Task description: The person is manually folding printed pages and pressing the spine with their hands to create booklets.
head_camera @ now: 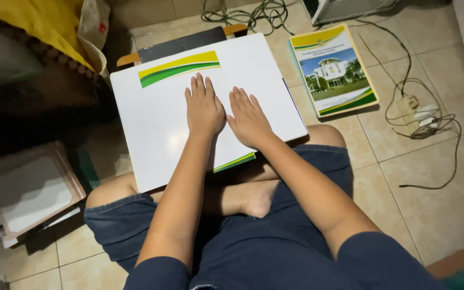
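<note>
**Two flat palms on a sheet that rests on a lap**

Both hands lie open, fingers straight and near each other, pressing down and gripping nothing. The left hand (204, 107) and the right hand (248, 119) sit side by side, thumbs almost touching, on a white sheet (210, 88) with a yellow and green band along its top edge and a green strip at its lower corner. The sheet lies directly under both palms, on top of a larger white board (151, 129) that is propped on the person's crossed legs.

The risk, as a judgement: the board has only knees beneath it, so uneven pressure from either palm could tip it, and the sheet could slide or crease under the hands. Its lower corner already overhangs the board's near edge, where it could bend.

Further out, a booklet (334, 70) with a building on its cover lies on the tiled floor to the right, well apart. Cables (420, 121) and a plug strip sit beyond it. A stack of boards (28, 190) rests at the left.
</note>
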